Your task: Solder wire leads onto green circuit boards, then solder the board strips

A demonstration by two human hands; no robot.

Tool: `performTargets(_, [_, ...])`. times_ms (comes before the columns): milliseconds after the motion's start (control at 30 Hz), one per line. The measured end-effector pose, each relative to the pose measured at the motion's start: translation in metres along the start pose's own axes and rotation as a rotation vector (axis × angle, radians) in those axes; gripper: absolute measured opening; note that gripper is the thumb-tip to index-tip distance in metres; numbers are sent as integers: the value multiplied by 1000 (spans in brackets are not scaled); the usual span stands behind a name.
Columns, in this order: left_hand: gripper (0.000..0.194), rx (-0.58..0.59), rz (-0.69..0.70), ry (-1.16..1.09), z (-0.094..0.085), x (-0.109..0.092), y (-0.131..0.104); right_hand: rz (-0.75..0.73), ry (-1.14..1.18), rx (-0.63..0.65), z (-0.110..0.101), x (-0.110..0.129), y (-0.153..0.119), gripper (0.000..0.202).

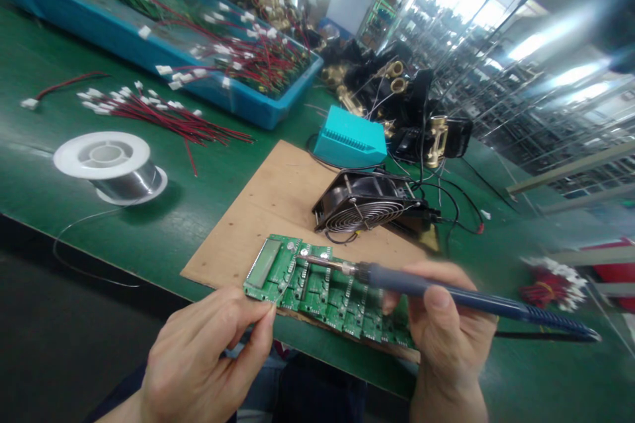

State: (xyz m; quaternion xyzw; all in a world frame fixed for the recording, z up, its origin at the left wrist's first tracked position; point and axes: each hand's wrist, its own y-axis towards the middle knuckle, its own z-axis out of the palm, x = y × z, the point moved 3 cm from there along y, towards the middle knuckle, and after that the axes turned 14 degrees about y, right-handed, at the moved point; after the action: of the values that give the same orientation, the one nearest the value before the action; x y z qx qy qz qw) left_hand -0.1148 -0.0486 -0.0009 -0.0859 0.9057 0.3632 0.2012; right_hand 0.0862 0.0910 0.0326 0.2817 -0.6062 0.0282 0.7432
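Note:
My right hand [446, 317] is wrapped round the dark blue handle of a soldering iron [397, 279]. Its metal tip points left and is over the left end of an overlapping row of green circuit boards [342, 304]. The leftmost board carries a grey display [265, 264]. At that board's lower edge, the thumb and forefinger of my left hand [213, 344] are pinched together; a thin strand seems to rise from them, but what they hold is too small to name. The boards lie along the front edge of a brown wooden sheet [248, 211].
A solder spool [124, 168] and red wires with white connectors [163, 115] lie left. Behind is a blue tray [278, 109] of wired parts. A black fan [367, 201] and a turquoise box [350, 137] stand beyond the boards, with brass fittings [436, 139] and cables behind.

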Motion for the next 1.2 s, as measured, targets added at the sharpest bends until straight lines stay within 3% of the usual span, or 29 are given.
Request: performTargets(1200, [18, -7, 7, -1, 6, 2, 5, 19, -29, 27, 2, 0, -1, 16])
